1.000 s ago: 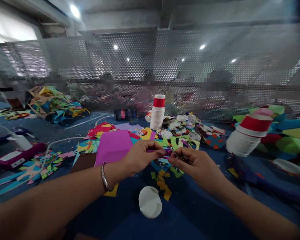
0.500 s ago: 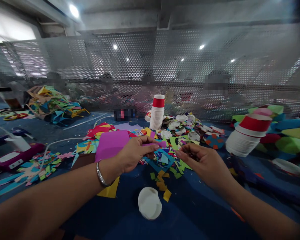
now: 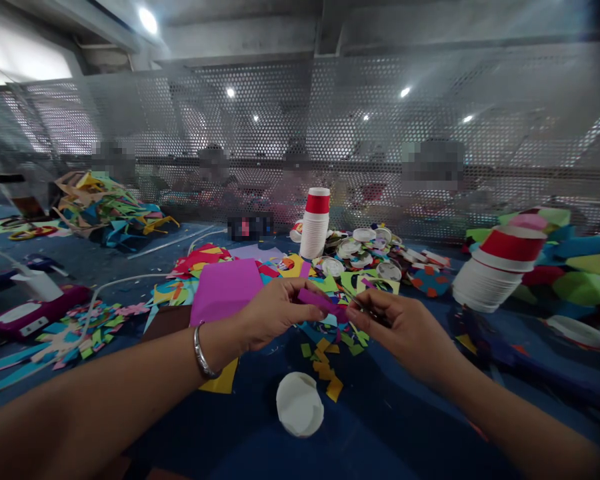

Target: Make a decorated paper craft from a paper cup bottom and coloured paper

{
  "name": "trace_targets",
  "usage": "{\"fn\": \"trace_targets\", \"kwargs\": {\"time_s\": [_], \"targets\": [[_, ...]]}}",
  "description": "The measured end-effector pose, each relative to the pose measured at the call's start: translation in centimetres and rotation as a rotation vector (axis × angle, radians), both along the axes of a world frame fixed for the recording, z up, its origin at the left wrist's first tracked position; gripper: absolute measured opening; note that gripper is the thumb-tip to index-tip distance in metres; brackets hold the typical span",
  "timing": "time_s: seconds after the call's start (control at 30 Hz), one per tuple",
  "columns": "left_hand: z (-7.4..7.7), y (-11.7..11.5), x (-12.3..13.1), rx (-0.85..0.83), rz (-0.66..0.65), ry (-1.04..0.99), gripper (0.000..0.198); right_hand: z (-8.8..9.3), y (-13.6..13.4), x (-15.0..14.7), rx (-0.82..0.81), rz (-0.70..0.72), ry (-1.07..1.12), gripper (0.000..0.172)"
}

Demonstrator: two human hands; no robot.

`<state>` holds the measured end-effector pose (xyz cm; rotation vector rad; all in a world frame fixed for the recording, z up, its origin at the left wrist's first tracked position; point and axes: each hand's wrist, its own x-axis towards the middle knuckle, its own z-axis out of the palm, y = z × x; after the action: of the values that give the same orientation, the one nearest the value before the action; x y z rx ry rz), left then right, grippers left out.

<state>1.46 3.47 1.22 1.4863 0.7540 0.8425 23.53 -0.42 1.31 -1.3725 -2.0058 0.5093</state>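
My left hand (image 3: 280,312) pinches a narrow purple paper strip (image 3: 316,301) between thumb and fingers. The strip's right end reaches the fingertips of my right hand (image 3: 403,327), which is closed around a pair of scissors (image 3: 367,307); its handles are mostly hidden by the fingers. Left of the strip lies a larger purple sheet (image 3: 225,290). Below both hands a white paper disc with a raised rim (image 3: 300,405) rests on the blue table (image 3: 220,440). Small yellow paper squares (image 3: 323,363) lie between the disc and my hands.
A stack of white and red paper cups (image 3: 315,227) stands behind my hands, beside a heap of round cup pieces (image 3: 363,247). Another cup stack (image 3: 500,270) leans at right, near a dark blue glue gun (image 3: 525,363). At left are a purple power strip (image 3: 40,320) and its cable.
My hands have come closer together. The purple strip has turned to slant down rightward, and its end now meets my right fingertips.
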Motion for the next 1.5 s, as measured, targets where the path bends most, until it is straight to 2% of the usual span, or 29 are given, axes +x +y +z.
{"fn": "trace_targets", "kwargs": {"time_s": [0.13,0.3,0.33,0.47,0.5,0.57,0.63,0.67,0.77,0.9,1.07,1.23,1.43,1.5], "targets": [[-0.2,0.9,-0.4,0.189,0.086,0.14,0.018,0.4,0.1,0.4,-0.006,-0.014,0.008,0.031],[0.2,2.3,-2.7,0.396,0.136,0.354,0.025,0.9,0.0,0.7,-0.049,0.012,0.035,0.027],[0.5,2.4,-3.3,0.46,0.153,0.417,0.027,0.9,0.0,0.8,-0.065,0.024,0.043,0.027],[1.5,2.1,-4.6,0.9,0.284,0.885,0.041,1.1,-0.2,0.7,-0.13,0.077,0.094,0.027],[1.6,2.1,-4.6,0.945,0.305,0.92,0.042,1.1,-0.2,0.7,-0.143,0.086,0.111,0.028],[1.3,2.0,-4.2,0.835,0.263,0.762,0.04,1.1,-0.2,0.6,-0.167,0.098,0.154,0.029],[0.6,2.0,-3.4,0.587,0.136,0.49,0.036,1.1,-0.3,0.4,-0.195,0.105,0.204,0.029],[0.2,2.0,-3.0,0.51,0.083,0.419,0.033,1.1,-0.3,0.4,-0.213,0.106,0.229,0.029],[-0.6,1.8,-1.6,0.403,-0.007,0.294,0.024,1.1,-0.4,0.1,-0.282,0.095,0.3,0.03],[-0.4,1.0,-0.5,0.178,-0.116,-0.022,0.029,0.9,-0.6,-0.3,-0.381,0.101,0.396,0.038],[0.1,0.2,-0.4,0.161,-0.246,-0.129,0.021,0.7,-0.7,-0.7,-0.449,0.136,0.476,0.04],[0.2,-0.3,-0.3,0.09,-0.229,-0.176,0.017,0.9,-1.0,-0.8,-0.433,0.134,0.462,0.039],[0.3,-0.5,-0.1,0.015,-0.029,-0.122,0.024,0.6,-0.7,-0.8,-0.31,0.122,0.391,0.039],[0.1,-0.5,0.1,-0.004,-0.008,-0.104,0.024,0.4,-0.6,-0.8,-0.294,0.131,0.403,0.041]]}}
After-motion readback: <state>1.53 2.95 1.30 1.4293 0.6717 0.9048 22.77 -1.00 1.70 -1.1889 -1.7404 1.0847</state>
